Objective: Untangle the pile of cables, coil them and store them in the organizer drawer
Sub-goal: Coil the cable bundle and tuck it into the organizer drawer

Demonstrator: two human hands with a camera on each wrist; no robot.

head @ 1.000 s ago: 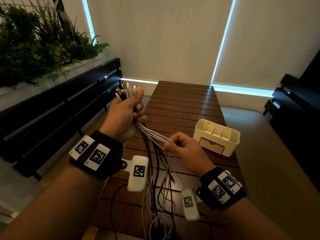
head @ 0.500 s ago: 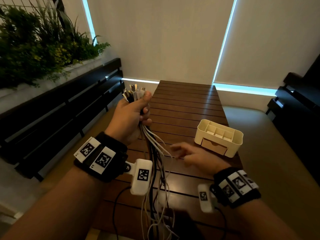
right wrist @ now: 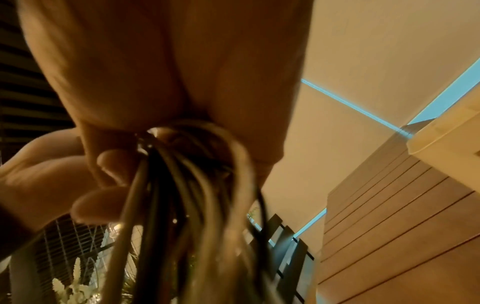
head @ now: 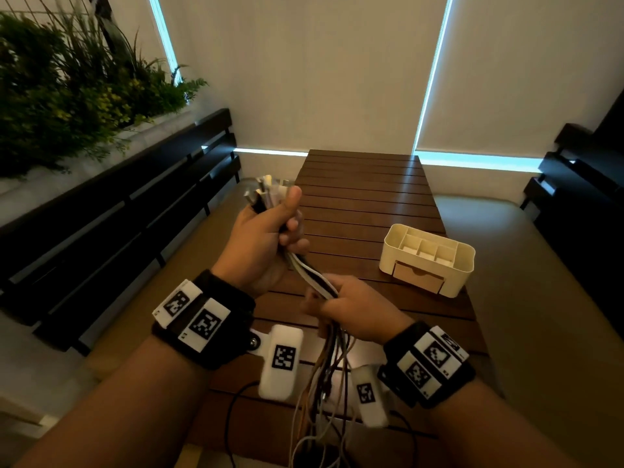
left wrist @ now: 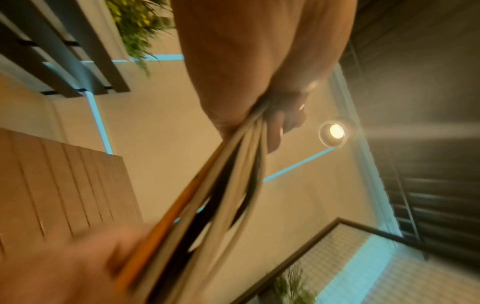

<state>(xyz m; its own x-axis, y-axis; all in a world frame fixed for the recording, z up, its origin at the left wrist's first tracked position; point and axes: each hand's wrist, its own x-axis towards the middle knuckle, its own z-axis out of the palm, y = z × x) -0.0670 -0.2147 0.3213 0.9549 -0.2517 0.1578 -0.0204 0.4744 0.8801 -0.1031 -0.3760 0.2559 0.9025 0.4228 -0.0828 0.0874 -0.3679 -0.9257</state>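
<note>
While the slatted table (head: 364, 197) carries the organizer (head: 427, 265), drawer closed, both hands are beside it: left hand (head: 261, 241) clenched round the cables (head: 312, 276) below their plugs, right hand (head: 354, 309) grasping them lower. Pulling may tighten tangles among the hanging tails. Only the right wrist view shows strands looping under the fingers (right wrist: 114, 162).

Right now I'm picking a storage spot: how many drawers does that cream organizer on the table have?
1. A single tan drawer sits shut low in the front of the cream organizer, beneath its open top compartments. Its other sides are hidden.
</note>
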